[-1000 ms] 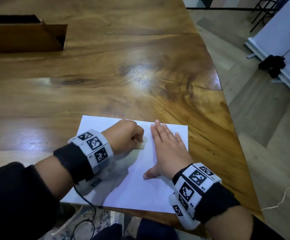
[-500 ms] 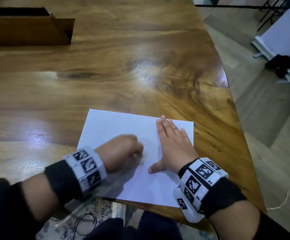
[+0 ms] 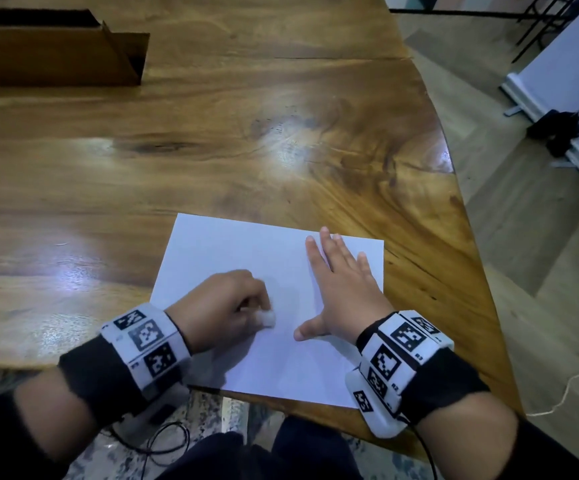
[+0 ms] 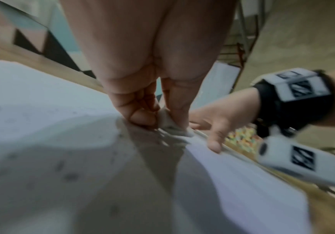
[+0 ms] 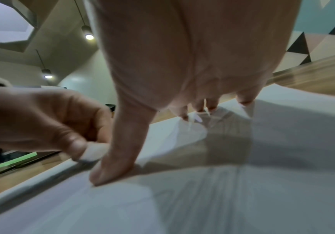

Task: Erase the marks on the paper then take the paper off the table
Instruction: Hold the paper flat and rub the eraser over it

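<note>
Your left hand (image 3: 220,306) has slid the eraser (image 3: 268,318) back toward you across the paper (image 3: 246,247), which lies at the counter (image 3: 211,150) edge; your right hand (image 3: 343,289) stays flat on it. Left wrist: fingers (image 4: 142,117) pinch the eraser against the sheet. Right wrist: straight fingers (image 5: 110,172) press down.

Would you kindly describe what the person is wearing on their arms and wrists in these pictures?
Both forearms are partly covered by dark sleeves pushed back. The left hand and right hand are bare. Each wrist carries a black fabric strap with a white blocky band printed with black-and-white square tags. A white camera housing hangs beneath the right wrist, and thin black cables trail below.
</note>
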A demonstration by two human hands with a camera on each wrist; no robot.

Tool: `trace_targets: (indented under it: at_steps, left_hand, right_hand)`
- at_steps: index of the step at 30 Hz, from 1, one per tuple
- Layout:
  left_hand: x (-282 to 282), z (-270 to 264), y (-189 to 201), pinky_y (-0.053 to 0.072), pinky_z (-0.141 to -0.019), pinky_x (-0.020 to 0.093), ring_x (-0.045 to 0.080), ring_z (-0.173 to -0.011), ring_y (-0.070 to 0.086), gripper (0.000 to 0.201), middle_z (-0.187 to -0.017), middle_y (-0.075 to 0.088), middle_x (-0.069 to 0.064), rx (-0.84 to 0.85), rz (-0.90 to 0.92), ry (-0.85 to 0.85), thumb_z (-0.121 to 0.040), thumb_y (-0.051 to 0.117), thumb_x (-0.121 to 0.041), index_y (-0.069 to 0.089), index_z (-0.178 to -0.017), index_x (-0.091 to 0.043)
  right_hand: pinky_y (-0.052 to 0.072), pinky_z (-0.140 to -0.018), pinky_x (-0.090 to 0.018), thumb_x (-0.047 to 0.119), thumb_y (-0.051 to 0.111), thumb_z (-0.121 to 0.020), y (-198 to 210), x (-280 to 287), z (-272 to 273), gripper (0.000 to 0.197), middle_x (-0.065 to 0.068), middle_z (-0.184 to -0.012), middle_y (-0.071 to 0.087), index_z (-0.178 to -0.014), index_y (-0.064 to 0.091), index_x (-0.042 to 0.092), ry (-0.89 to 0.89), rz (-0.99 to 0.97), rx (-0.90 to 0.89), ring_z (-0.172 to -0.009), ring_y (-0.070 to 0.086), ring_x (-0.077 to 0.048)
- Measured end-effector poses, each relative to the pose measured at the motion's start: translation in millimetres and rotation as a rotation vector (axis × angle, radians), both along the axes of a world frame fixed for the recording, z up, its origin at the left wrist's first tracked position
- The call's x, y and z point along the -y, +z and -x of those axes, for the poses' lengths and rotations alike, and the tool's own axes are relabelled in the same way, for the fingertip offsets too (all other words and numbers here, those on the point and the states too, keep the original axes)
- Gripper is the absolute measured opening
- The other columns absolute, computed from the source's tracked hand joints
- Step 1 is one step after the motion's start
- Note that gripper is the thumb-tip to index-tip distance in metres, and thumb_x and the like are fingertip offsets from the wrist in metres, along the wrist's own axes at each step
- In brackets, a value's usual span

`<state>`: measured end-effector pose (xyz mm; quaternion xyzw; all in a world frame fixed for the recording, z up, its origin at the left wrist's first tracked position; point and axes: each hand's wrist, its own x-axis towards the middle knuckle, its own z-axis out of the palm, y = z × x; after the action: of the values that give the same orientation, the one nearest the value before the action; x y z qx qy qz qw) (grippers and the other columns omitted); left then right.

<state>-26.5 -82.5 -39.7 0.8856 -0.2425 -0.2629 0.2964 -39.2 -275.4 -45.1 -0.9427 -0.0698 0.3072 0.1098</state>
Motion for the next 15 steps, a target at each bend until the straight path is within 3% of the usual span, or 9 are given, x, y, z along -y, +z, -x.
trace_targets:
  at_steps: [2,5,9,12,15]
  left_hand:
    - [-1,-8,-1,0.034,-0.059,0.007,0.002,-0.067,0.048,0.020,-0.077,0.053,-0.007,0.015,0.005,0.056,-0.075,0.068,-0.032,0.051,-0.067,-0.036]
    - [-2,-15,1,0.033,-0.064,0.010,0.014,-0.078,0.049,0.012,-0.087,0.056,0.001,0.111,-0.019,0.058,-0.078,0.065,-0.026,0.060,-0.085,-0.018]
    - [-7,-12,0,0.028,-0.067,0.016,0.018,-0.082,0.046,0.022,-0.087,0.057,0.002,0.232,-0.038,-0.002,-0.076,0.055,-0.032,0.060,-0.088,-0.014]
    - [-11,-7,0,0.029,-0.076,0.022,0.023,-0.081,0.050,0.011,-0.083,0.049,-0.005,0.223,-0.049,-0.029,-0.077,0.057,-0.019,0.058,-0.086,-0.014]
    - [-12,-13,2,0.028,-0.074,0.020,0.023,-0.079,0.051,0.016,-0.083,0.046,-0.006,0.196,-0.036,0.009,-0.076,0.054,-0.021,0.059,-0.086,-0.011]
  right_hand:
    - [-0.013,-0.116,-0.046,0.057,0.077,-0.066,0,1,-1,0.132,0.000,-0.150,-0.039,-0.147,-0.023,0.029,0.026,-0.008,-0.012,-0.139,-0.034,-0.017]
    - [-0.011,-0.113,-0.058,0.064,0.072,-0.065,4,1,4,0.128,0.002,-0.146,-0.045,-0.145,-0.024,0.037,0.061,0.028,-0.024,-0.135,-0.039,-0.022]
    - [-0.013,-0.098,-0.075,0.073,0.071,-0.057,5,-2,24,0.137,-0.002,-0.136,-0.056,-0.136,-0.037,0.043,0.070,0.129,-0.123,-0.127,-0.049,-0.032]
    - [-0.013,-0.094,-0.077,0.074,0.071,-0.055,3,-4,29,0.138,-0.004,-0.133,-0.059,-0.133,-0.040,0.044,0.063,0.148,-0.155,-0.123,-0.052,-0.033]
    - [-0.012,-0.094,-0.077,0.072,0.073,-0.056,2,-5,19,0.138,-0.003,-0.135,-0.057,-0.134,-0.038,0.045,0.055,0.140,-0.162,-0.125,-0.050,-0.033]
